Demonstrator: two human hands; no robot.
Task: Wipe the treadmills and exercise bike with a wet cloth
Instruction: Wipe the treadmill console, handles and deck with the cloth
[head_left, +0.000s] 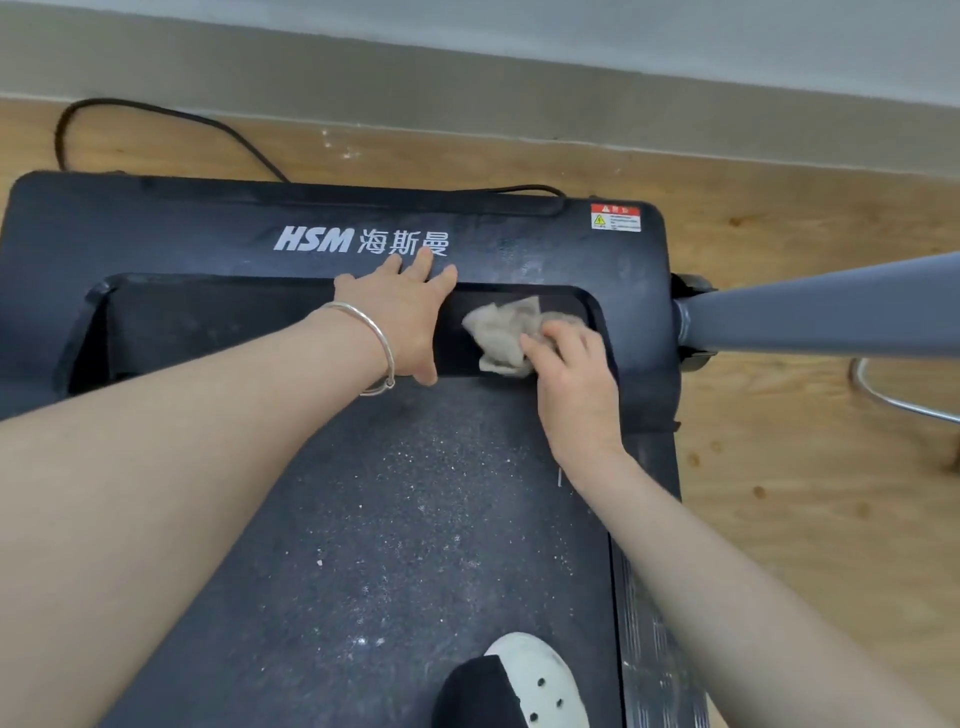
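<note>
The left hand (402, 317) lies flat with straight fingers, its fingertips on the treadmill's (156, 234) dark motor cover just below the white HSM logo (358, 241), the palm spanning the cover's inner edge. A thin bangle (371, 338) circles that wrist. The right hand (571, 379) has its grip on a crumpled beige cloth (501, 332), fingers curled over it, pressing it down at the front end of the belt (405, 519), inside the cover's right corner. The two hands are near each other, not touching. The belt is speckled with pale dust. A white shoe (540, 675) stands on the belt near the bottom edge. A grey post (831, 312) rises at the right, and a black cable (156, 111) trails over the wooden floor (805, 467).
</note>
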